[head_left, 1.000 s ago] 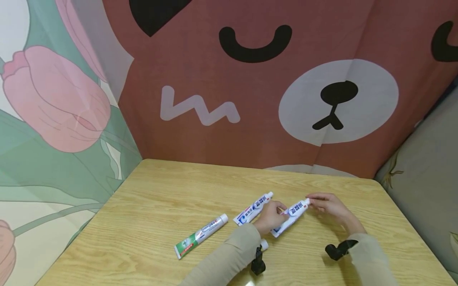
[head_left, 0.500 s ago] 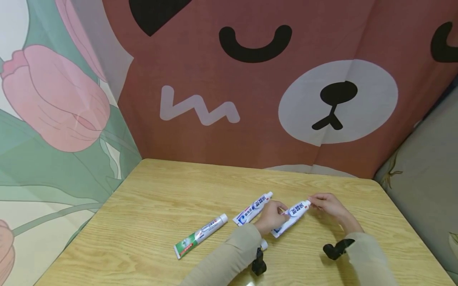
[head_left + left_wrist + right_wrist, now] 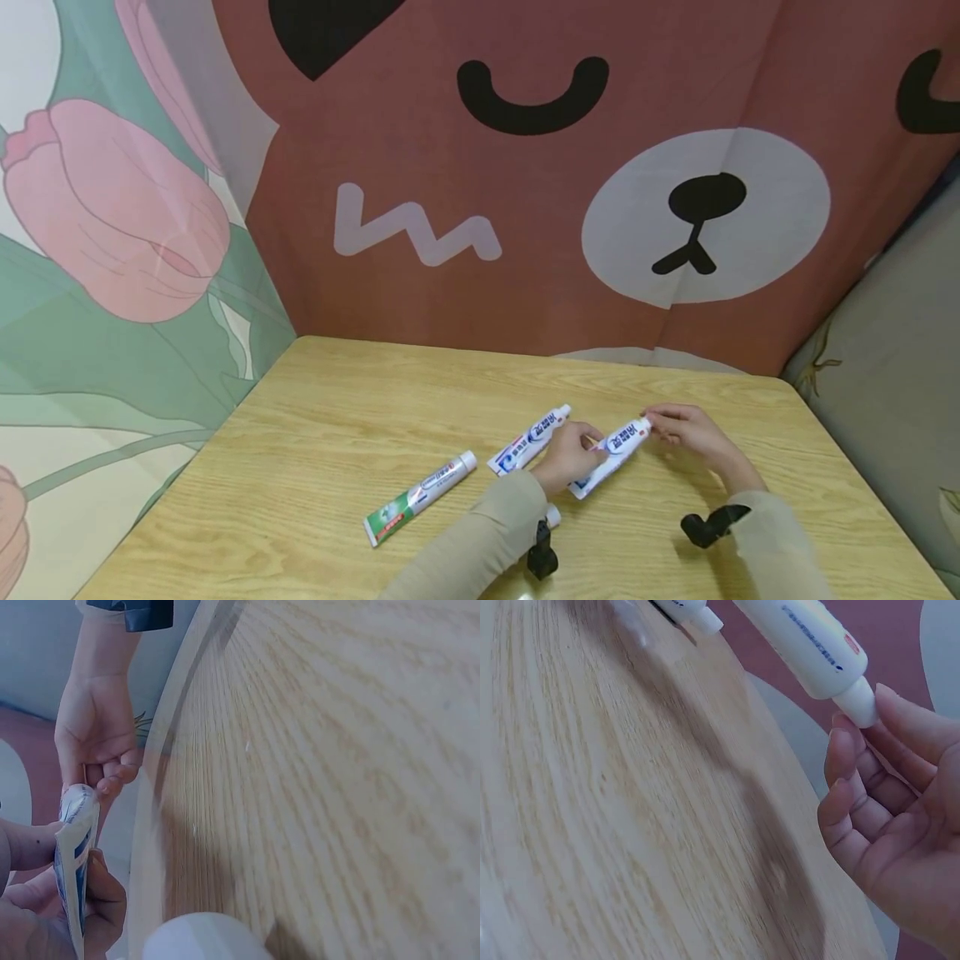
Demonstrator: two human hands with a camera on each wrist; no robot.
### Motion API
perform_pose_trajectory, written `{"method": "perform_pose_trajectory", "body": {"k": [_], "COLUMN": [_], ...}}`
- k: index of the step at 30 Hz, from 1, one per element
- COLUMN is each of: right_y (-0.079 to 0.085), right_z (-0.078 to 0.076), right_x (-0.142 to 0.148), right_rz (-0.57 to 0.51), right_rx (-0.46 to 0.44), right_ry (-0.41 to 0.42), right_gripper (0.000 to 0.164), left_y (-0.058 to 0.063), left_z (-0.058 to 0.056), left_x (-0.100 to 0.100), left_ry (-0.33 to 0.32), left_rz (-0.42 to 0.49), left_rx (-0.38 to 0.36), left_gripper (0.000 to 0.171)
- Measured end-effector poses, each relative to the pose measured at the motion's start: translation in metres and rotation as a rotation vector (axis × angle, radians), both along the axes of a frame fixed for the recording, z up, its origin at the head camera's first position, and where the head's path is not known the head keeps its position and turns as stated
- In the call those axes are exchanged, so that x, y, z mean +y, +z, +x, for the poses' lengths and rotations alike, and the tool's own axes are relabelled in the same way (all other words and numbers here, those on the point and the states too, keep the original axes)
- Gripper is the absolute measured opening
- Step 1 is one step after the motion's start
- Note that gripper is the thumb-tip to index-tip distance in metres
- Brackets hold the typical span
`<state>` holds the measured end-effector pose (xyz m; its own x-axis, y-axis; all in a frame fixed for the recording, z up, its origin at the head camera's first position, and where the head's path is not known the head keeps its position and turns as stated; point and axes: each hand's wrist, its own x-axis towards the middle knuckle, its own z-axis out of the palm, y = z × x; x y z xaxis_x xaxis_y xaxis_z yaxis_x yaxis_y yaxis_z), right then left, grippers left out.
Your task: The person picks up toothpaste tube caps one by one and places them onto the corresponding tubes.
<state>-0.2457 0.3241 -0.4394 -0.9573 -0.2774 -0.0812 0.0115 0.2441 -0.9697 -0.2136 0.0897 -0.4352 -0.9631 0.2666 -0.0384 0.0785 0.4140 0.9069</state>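
Note:
My left hand (image 3: 567,454) grips a white-and-blue toothpaste tube (image 3: 619,448) by its body, thumb on one side and fingers on the other. The held tube tilts with its cap end up and to the right. At that end my right hand (image 3: 690,432) pinches the white cap (image 3: 857,703) between thumb and forefinger, the other fingers loosely curled below. In the left wrist view the flat tail of the tube (image 3: 73,851) shows between the left fingers. A second white-and-blue toothpaste tube (image 3: 527,442) lies just left of the left hand, which partly covers it.
A green-and-silver toothpaste tube (image 3: 420,497) lies further left on the wooden table (image 3: 300,475). Under the left forearm a white cap (image 3: 553,516) sticks out, the rest hidden by the sleeve. Printed cloth (image 3: 420,308) hangs behind the table.
The right hand shifts slightly right, then back, its fingers staying at the cap. The left hand, the held tube and the tubes on the table keep their places.

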Motion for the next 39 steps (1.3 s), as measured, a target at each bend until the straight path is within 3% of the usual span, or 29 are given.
{"method": "perform_pose_trajectory", "body": {"k": [8, 12, 17, 24, 28, 39], "right_y": [-0.003, -0.011, -0.015, -0.012, -0.007, -0.002], "right_z": [0.004, 0.006, 0.007, 0.007, 0.007, 0.003], "right_x": [0.001, -0.005, -0.013, -0.017, -0.013, -0.011], "right_rz": [-0.011, 0.083, 0.193, 0.006, -0.026, 0.098], "right_rx": [0.035, 0.051, 0.047, 0.030, 0.038, 0.058], "right_ry": [-0.021, -0.081, -0.165, -0.025, 0.015, -0.109], "right_gripper": [0.027, 0.024, 0.036, 0.044, 0.043, 0.028], "left_y": [-0.004, -0.009, -0.010, -0.017, -0.017, -0.006], "left_z": [0.002, 0.005, 0.009, 0.008, 0.004, 0.004], "left_x": [-0.001, -0.003, -0.006, -0.015, -0.013, -0.008], "left_ry": [-0.014, -0.017, -0.028, -0.004, -0.010, -0.052], "left_rz": [0.012, 0.007, 0.024, 0.069, 0.080, 0.095], "left_rx": [0.012, 0.027, 0.046, 0.092, 0.080, 0.126], "left_gripper": [0.017, 0.016, 0.015, 0.014, 0.014, 0.012]}}
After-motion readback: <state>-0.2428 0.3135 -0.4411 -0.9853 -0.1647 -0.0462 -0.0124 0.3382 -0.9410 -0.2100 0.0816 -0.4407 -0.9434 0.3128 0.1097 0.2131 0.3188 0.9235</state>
